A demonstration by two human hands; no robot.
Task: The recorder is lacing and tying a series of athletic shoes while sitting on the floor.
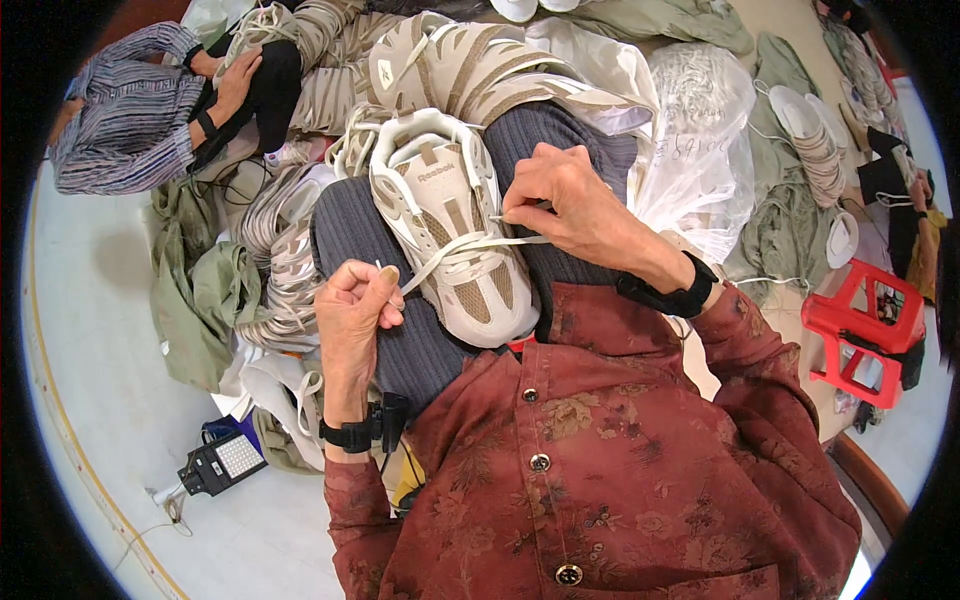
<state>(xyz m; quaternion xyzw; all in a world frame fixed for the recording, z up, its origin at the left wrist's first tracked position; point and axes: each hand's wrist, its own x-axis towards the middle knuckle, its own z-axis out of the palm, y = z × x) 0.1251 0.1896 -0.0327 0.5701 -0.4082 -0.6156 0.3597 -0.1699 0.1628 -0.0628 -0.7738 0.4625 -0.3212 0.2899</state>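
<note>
A beige and white sneaker (440, 205) rests across my lap, toe toward me. Its cream shoelace (470, 245) runs through the lower eyelets near the toe, and both loose ends spread out to the sides. On the shoe's left, my left hand (360, 305) is closed in a pinch on one lace end, with a pale tip sticking up from the fingers. My right hand (570, 205) pinches the other end by the shoe's right eyelet row, its tip beside the edge. Whether the tip enters an eyelet is too small to tell.
Stacked beige shoe uppers (480, 70) curve around the far side and left. A clear plastic bag (700, 130) of white laces lies right, near a red stool (865, 320). Green cloth (205, 300) and a lamp (225, 462) are at left. A co-worker in a striped shirt (130, 110) sits far left.
</note>
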